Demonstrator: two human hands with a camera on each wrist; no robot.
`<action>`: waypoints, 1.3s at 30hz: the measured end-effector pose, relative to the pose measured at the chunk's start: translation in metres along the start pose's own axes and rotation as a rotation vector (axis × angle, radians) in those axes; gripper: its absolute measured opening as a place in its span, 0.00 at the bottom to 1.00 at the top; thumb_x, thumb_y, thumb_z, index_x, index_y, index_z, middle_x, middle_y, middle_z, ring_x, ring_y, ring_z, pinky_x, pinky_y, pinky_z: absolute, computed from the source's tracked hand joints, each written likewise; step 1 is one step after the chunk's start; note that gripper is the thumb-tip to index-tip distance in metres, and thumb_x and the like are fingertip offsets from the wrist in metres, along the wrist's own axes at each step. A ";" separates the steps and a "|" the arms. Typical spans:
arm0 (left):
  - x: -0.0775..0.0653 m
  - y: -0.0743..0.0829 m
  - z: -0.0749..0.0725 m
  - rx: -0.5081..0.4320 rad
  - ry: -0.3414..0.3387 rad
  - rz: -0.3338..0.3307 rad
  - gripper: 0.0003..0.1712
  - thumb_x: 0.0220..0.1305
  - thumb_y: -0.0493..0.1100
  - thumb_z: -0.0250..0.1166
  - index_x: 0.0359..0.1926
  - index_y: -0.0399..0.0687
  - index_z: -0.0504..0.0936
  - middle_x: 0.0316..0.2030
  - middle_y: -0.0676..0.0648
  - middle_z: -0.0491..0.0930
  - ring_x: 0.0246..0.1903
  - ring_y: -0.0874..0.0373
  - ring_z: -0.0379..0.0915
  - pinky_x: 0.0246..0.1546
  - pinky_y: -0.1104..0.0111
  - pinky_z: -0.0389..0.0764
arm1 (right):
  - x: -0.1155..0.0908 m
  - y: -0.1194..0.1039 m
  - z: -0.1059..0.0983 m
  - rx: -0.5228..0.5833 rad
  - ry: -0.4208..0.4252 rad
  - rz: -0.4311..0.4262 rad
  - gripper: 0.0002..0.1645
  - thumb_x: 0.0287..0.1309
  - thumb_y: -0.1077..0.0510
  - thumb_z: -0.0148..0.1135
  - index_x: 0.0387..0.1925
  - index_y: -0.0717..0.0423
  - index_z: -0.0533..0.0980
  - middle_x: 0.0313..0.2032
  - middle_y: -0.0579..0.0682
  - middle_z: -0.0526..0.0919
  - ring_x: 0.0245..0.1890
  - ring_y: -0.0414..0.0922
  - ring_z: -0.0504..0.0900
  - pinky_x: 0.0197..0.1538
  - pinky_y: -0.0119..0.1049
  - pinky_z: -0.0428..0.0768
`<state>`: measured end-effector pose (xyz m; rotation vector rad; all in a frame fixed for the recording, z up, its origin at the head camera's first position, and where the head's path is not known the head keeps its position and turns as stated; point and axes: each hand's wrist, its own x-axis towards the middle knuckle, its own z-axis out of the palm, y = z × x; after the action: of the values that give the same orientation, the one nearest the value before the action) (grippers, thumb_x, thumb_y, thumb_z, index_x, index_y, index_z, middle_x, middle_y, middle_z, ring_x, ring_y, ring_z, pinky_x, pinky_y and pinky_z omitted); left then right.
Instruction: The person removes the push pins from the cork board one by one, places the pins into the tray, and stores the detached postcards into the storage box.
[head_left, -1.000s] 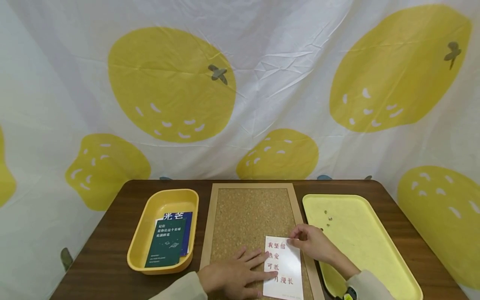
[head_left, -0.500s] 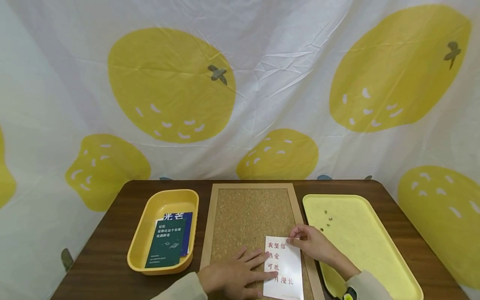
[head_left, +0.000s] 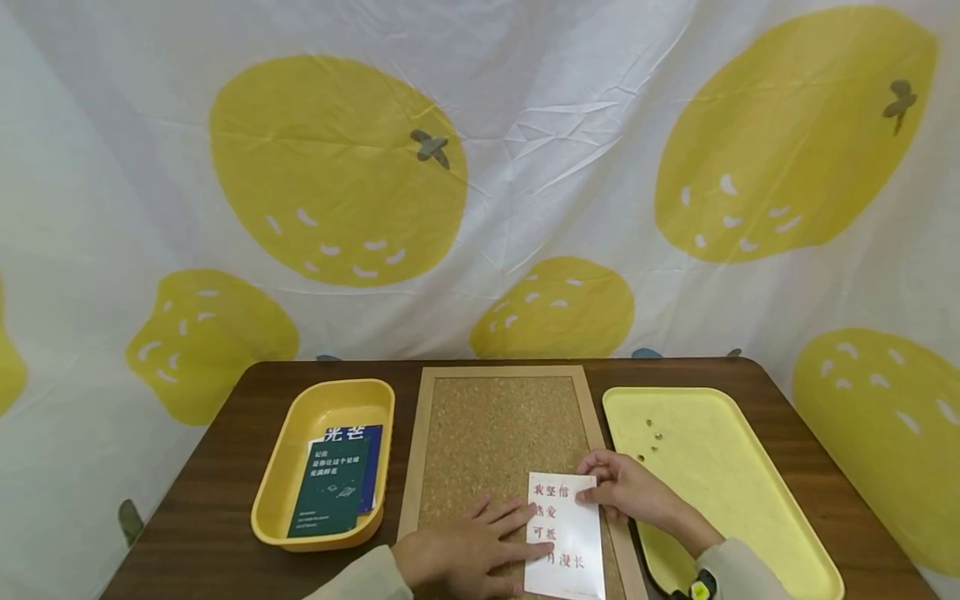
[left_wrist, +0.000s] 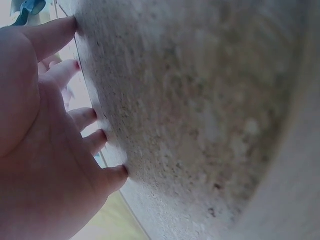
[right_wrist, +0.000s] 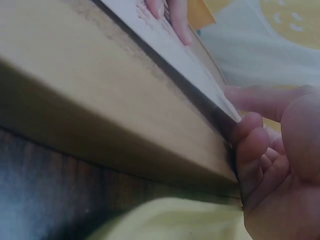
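Observation:
A white card (head_left: 570, 533) with red characters lies over the lower right part of a framed cork board (head_left: 502, 433). My left hand (head_left: 472, 550) is spread flat, its fingertips on the card's left side and the palm side over the cork. In the left wrist view the fingers (left_wrist: 90, 142) of that hand touch the board with their tips. My right hand (head_left: 630, 492) pinches the card's upper right corner between thumb and fingers. The right wrist view shows the card (right_wrist: 192, 67) raised slightly off the board's wooden frame (right_wrist: 115, 100) at that edge.
Left of the board stands a yellow-orange basin (head_left: 266, 492) holding a green card (head_left: 330, 487) and a blue card (head_left: 370, 475). On the right, a pale yellow tray (head_left: 735, 492) carries several small metal pieces (head_left: 658, 436). A fruit-print curtain (head_left: 495, 192) hangs behind the table (head_left: 225, 467).
My right thumb and fingers have shifted slightly at the card's corner. The left hand stays in place on the card, and the head view has moved a little.

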<state>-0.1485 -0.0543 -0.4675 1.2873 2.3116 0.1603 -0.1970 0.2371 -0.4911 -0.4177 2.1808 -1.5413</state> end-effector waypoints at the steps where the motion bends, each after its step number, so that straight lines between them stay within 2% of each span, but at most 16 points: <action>1: 0.000 0.000 0.000 0.004 0.000 -0.001 0.33 0.73 0.68 0.44 0.76 0.79 0.51 0.79 0.57 0.43 0.78 0.59 0.33 0.75 0.49 0.46 | 0.000 0.001 0.000 0.000 -0.007 -0.005 0.19 0.59 0.62 0.67 0.48 0.66 0.72 0.25 0.50 0.78 0.15 0.38 0.68 0.16 0.27 0.66; 7: 0.001 0.000 -0.001 -0.004 -0.007 -0.016 0.33 0.73 0.67 0.46 0.75 0.80 0.52 0.78 0.58 0.44 0.78 0.59 0.35 0.75 0.49 0.47 | -0.001 0.006 -0.002 -0.020 -0.042 -0.048 0.22 0.58 0.63 0.67 0.52 0.65 0.72 0.32 0.55 0.83 0.15 0.36 0.70 0.16 0.26 0.67; 14: 0.000 0.002 -0.002 -0.001 0.005 -0.010 0.33 0.72 0.67 0.47 0.75 0.80 0.53 0.79 0.57 0.44 0.77 0.58 0.36 0.75 0.48 0.47 | -0.001 0.007 -0.004 -0.076 -0.076 -0.060 0.20 0.61 0.60 0.66 0.55 0.59 0.77 0.23 0.48 0.78 0.14 0.36 0.70 0.16 0.26 0.71; 20: 0.000 0.003 -0.002 0.040 0.029 -0.003 0.35 0.71 0.68 0.48 0.76 0.79 0.52 0.79 0.55 0.44 0.77 0.56 0.40 0.74 0.51 0.50 | 0.000 0.007 -0.006 -0.128 -0.086 -0.070 0.13 0.61 0.58 0.66 0.48 0.55 0.83 0.15 0.45 0.73 0.13 0.35 0.69 0.16 0.27 0.71; 30: -0.001 0.006 -0.005 0.023 0.041 -0.009 0.34 0.71 0.67 0.50 0.75 0.79 0.55 0.78 0.55 0.47 0.76 0.56 0.43 0.74 0.51 0.52 | 0.001 0.007 -0.006 -0.122 -0.084 -0.054 0.11 0.61 0.58 0.67 0.45 0.55 0.84 0.15 0.45 0.73 0.14 0.35 0.69 0.16 0.27 0.72; 39: -0.002 0.004 -0.004 0.016 0.058 -0.011 0.33 0.73 0.64 0.50 0.75 0.73 0.58 0.78 0.54 0.48 0.77 0.55 0.43 0.73 0.50 0.55 | 0.001 0.007 -0.007 -0.103 -0.093 -0.045 0.12 0.61 0.58 0.66 0.45 0.56 0.83 0.16 0.45 0.72 0.14 0.35 0.69 0.17 0.26 0.71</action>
<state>-0.1467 -0.0535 -0.4621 1.2932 2.3731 0.1782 -0.2018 0.2445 -0.4954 -0.5637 2.1988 -1.4075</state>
